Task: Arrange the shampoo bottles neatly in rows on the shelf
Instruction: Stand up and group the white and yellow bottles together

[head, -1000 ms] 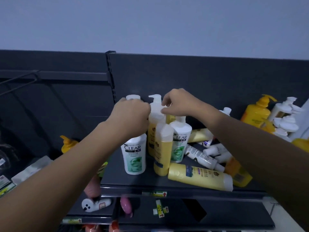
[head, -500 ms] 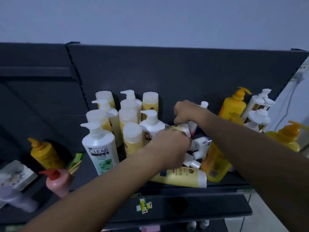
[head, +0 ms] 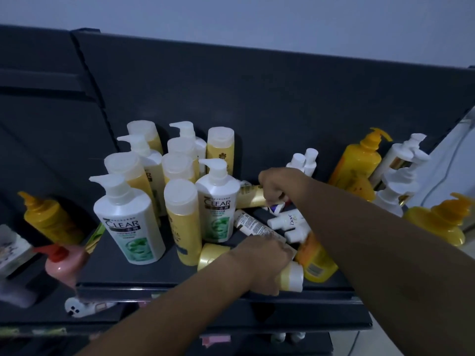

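Two hands flanked the white, green-labelled CLEAR pump bottle [head: 217,206]: the left hand [head: 259,263] curled round a pale yellow plastic bottle [head: 212,255] lying just in front of it, the right hand [head: 276,188] gripping a cream plastic bottle [head: 250,197] lying just to its right. Yanking either could topple it or roll the small white tubes [head: 285,222] off the dark metal shelf [head: 115,276].

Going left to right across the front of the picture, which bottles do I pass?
Orange pump bottle → pink bottle → white CLEAR bottle → tall yellow bottle → lying yellow bottle in the left hand → orange bottle → yellow pump bottle.
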`<state>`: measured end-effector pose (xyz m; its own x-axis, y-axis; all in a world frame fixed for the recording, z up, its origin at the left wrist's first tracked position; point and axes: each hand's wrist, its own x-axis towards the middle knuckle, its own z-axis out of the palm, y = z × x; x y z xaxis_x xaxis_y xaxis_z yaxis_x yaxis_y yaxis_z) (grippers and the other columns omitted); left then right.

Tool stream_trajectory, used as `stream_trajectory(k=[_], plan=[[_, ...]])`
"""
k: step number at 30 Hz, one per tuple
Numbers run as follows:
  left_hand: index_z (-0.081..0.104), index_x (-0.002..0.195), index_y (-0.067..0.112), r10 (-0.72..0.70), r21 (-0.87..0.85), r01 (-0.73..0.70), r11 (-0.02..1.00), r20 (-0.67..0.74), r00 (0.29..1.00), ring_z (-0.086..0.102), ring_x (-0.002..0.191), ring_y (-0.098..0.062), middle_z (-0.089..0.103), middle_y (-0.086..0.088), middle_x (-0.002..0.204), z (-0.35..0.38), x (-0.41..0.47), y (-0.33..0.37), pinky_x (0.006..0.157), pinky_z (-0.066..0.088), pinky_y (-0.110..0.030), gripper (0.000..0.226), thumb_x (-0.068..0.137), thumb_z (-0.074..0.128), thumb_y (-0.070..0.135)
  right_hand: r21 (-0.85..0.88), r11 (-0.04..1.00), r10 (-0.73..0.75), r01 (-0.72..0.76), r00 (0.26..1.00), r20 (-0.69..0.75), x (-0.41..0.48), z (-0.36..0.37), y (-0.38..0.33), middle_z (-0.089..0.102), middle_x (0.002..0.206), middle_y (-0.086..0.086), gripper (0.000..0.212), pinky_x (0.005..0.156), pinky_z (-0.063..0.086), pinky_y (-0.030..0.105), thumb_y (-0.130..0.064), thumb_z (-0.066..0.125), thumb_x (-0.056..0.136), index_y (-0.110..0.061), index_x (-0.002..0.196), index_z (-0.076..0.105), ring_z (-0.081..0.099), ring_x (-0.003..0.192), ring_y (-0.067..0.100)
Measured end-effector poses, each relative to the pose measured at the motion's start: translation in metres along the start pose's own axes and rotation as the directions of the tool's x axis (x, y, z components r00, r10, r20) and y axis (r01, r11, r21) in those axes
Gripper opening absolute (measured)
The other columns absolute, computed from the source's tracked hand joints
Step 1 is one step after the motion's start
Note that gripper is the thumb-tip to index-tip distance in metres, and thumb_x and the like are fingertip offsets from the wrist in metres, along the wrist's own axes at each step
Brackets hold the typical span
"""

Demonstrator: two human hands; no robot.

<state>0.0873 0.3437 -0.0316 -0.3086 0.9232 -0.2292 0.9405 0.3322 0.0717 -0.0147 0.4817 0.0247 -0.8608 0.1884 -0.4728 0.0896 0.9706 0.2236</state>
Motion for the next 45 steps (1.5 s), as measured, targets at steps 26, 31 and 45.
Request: stream_trajectory(k=[26,31,45], plan=[[0.047,0.133,0.001,-0.073,-0.038,0.072,0.997,-0.034,0.997,0.06,0.107,-0.04,0.061,-0.023,0.118,0.017,0.019,0.019,0.095,0.049,-0.048,0.061,0.08,0.07,0.022,-0.041,0.999,0.022,-0.018,0.994,0.105,0.001,-0.011,0.012,0.063,0.077,-0.001,0.037,0.08,0.058,0.036,-0.027,0.093,0.069,-0.014,0.077,0.06,0.063,0.071,0.018],[0.05,0.133,0.005,-0.067,-0.021,0.066,0.998,-0.059,0.996,0.059,0.108,-0.038,0.059,-0.02,0.121,0.006,0.017,0.017,0.089,0.054,-0.047,0.073,0.073,0.08,0.035,-0.043,0.999,0.022,-0.016,0.992,0.124,-0.007,-0.025,0.01,0.071,0.082,-0.001,0.048,0.081,0.062,0.039,-0.031,0.097,0.055,-0.011,0.087,0.069,0.073,0.08,0.021],[0.044,0.12,0.019,-0.502,-0.236,0.443,0.865,-0.399,0.767,0.061,0.099,-0.025,0.054,-0.002,0.116,-0.082,-0.062,-0.029,0.071,0.049,-0.034,0.069,0.076,0.075,0.062,-0.068,0.978,-0.21,0.199,0.945,-0.249,-0.024,-0.104,0.002,0.066,0.104,0.0,0.065,0.077,0.06,0.038,-0.025,0.098,0.058,-0.024,0.114,0.065,0.07,0.088,0.022]])
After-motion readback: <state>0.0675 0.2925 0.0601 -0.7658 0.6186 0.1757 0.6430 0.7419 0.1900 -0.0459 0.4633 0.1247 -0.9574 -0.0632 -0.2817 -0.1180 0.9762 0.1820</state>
